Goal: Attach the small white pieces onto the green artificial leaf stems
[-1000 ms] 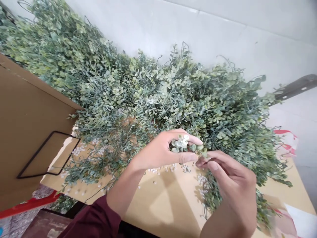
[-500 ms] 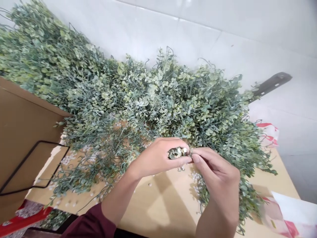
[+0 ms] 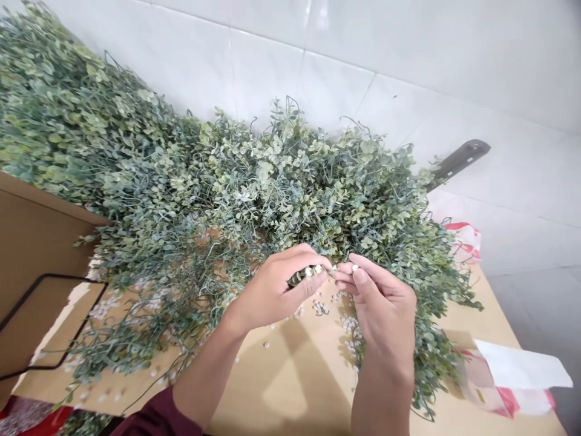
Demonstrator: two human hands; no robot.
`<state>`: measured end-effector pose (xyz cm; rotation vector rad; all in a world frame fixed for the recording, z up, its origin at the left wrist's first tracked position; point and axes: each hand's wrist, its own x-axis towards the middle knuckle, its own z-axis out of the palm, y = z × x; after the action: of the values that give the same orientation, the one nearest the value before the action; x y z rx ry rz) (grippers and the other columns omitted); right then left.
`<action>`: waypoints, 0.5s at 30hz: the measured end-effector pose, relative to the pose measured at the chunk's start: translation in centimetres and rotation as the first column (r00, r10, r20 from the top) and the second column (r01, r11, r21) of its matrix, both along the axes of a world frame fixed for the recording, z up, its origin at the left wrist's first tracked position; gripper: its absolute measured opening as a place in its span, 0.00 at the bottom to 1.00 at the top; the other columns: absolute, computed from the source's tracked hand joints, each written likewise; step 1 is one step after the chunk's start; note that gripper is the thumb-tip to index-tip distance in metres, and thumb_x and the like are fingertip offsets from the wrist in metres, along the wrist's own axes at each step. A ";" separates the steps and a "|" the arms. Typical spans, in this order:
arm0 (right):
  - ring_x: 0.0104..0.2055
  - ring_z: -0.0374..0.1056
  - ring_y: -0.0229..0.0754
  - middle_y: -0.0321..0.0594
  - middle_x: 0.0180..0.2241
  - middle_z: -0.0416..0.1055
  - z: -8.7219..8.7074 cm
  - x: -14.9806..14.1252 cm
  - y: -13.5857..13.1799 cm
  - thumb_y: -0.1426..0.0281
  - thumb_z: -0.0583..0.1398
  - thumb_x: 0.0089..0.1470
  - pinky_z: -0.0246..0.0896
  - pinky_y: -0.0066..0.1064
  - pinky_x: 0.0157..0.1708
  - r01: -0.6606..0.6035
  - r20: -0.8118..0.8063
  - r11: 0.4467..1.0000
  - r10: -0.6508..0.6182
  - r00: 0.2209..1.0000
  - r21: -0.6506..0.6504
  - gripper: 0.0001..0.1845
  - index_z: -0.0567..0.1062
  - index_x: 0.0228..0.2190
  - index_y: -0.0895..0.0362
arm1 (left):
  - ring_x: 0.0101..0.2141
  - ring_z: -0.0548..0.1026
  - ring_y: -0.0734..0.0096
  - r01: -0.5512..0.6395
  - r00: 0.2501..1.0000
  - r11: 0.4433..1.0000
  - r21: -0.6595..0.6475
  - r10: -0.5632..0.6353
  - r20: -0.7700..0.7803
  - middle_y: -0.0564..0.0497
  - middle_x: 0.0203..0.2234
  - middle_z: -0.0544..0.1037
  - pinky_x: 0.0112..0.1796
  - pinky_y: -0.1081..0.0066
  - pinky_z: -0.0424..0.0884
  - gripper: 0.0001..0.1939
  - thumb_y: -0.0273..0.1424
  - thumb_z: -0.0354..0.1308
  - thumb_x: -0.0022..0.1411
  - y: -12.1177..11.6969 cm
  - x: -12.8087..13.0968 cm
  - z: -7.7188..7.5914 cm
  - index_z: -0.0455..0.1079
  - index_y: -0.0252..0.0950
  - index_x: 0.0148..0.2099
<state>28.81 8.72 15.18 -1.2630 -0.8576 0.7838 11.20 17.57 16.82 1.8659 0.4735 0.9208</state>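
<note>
My left hand (image 3: 284, 284) is closed around a small bundle of artificial leaf sprigs (image 3: 297, 277), with white tips showing between thumb and forefinger. Just right of it, my right hand (image 3: 385, 297) pinches a small white bead-like piece (image 3: 355, 267) between thumb and fingertip. A thin stem bit (image 3: 333, 269) spans the short gap between the two hands. Beneath and around them, small white pieces (image 3: 350, 330) lie scattered on the wooden table (image 3: 263, 387). A large heap of green artificial foliage (image 3: 281, 175) fills the area behind both hands.
A cardboard box (image 3: 40, 242) and a black wire frame (image 3: 39, 275) stand on the left. Dark perforated metal (image 3: 463, 160) sticks out behind the foliage at right. White and red plastic packaging (image 3: 521, 366) lies at the table's right edge. A tiled wall (image 3: 399, 121) rises behind.
My right hand's fingers have opened slightly and now show a white piece at the thumb tip. Small white pieces on the table between the hands show more. The view has shifted to the right.
</note>
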 end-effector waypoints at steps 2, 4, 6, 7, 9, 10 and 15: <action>0.33 0.75 0.40 0.44 0.35 0.77 0.2 0.0 0.2 0.65 0.66 0.55 0.76 0.33 0.35 0.001 -0.040 1.000 -0.001 0.999 -0.009 0.13 0.79 0.41 0.58 | 0.36 0.71 0.74 0.003 1.000 1.000 -0.013 -0.002 0.007 0.51 0.35 0.74 0.40 0.74 0.65 0.09 0.34 0.53 0.69 0.0 0.0 0.0 0.72 0.36 0.43; 0.30 0.73 0.38 0.42 0.32 0.75 0.5 -0.2 0.3 0.65 0.66 0.55 0.74 0.30 0.33 -0.031 -0.073 0.999 0.030 0.997 -0.009 0.11 0.79 0.39 0.58 | 0.34 0.70 0.74 0.012 1.000 1.000 -0.013 -0.011 0.014 0.51 0.33 0.73 0.38 0.74 0.65 0.10 0.34 0.52 0.69 -0.1 0.1 0.0 0.72 0.35 0.40; 0.27 0.70 0.35 0.38 0.27 0.72 0.8 -0.5 0.4 0.65 0.65 0.56 0.70 0.26 0.29 -0.102 -0.117 0.994 0.104 0.988 0.022 0.09 0.77 0.36 0.58 | 0.33 0.69 0.74 0.042 0.999 0.999 0.001 -0.042 0.024 0.51 0.32 0.72 0.37 0.74 0.64 0.10 0.34 0.52 0.69 -0.2 0.2 0.0 0.71 0.35 0.39; 0.26 0.68 0.33 0.37 0.26 0.70 0.9 -0.8 0.5 0.64 0.65 0.56 0.67 0.24 0.27 -0.146 -0.142 0.989 0.150 0.978 0.039 0.09 0.76 0.34 0.58 | 0.33 0.69 0.74 0.061 0.998 0.998 0.007 -0.061 0.030 0.51 0.32 0.72 0.37 0.74 0.64 0.10 0.33 0.52 0.69 -0.3 0.2 0.0 0.71 0.34 0.39; 0.23 0.63 0.31 0.35 0.24 0.65 1.0 -1.4 0.6 0.63 0.65 0.56 0.62 0.21 0.23 -0.216 -0.191 0.975 0.222 0.956 0.050 0.11 0.74 0.30 0.58 | 0.33 0.69 0.74 0.085 0.995 0.996 0.003 -0.085 0.048 0.50 0.32 0.72 0.37 0.74 0.65 0.11 0.34 0.51 0.69 -0.4 0.4 0.0 0.71 0.34 0.38; 0.22 0.60 0.30 0.35 0.23 0.63 1.0 -1.7 0.6 0.61 0.65 0.55 0.60 0.21 0.22 -0.241 -0.215 0.970 0.244 0.946 0.041 0.13 0.72 0.29 0.58 | 0.33 0.70 0.74 0.090 0.994 0.996 -0.009 -0.090 0.059 0.50 0.32 0.72 0.37 0.74 0.65 0.12 0.34 0.51 0.69 -0.5 0.5 0.0 0.71 0.34 0.38; 0.22 0.52 0.30 0.33 0.24 0.55 0.8 -3.0 0.9 0.56 0.66 0.51 0.57 0.21 0.22 -0.252 -0.295 0.967 0.251 0.922 0.033 0.18 0.68 0.29 0.57 | 0.33 0.71 0.74 0.108 0.987 0.986 -0.128 -0.091 0.132 0.50 0.32 0.74 0.37 0.74 0.68 0.13 0.37 0.52 0.69 -0.8 0.9 0.2 0.71 0.35 0.36</action>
<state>25.79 9.58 15.96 -1.0154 -0.7786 1.1516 12.13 16.77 17.00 1.6833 0.3529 0.9106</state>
